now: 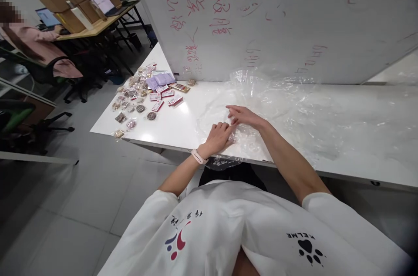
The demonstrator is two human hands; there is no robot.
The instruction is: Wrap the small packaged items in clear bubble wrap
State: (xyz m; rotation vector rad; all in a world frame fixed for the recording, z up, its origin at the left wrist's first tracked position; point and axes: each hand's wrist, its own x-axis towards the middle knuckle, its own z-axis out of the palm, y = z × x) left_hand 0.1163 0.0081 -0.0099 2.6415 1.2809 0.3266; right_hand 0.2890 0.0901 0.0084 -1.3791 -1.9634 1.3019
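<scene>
A large, crumpled sheet of clear plastic film (294, 106) is spread over the white table, and part of it hangs over the front edge by my body. My left hand (218, 137), with a pale pink watch band on the wrist, rests palm down on the film, its fingers bent into the plastic. Just beyond it, my right hand (245, 117) reaches in over the film. Its index finger is stretched out to the left, the other fingers are partly bent, and its lower side touches the left hand's fingers.
Several small wrapped pieces (140, 108) lie at the table's left end, beside purple packets (160, 79) and red-and-white packets (158, 105). A whiteboard (277, 19) with red writing stands along the back edge. Farther left, a seated person (39, 45) is at a desk.
</scene>
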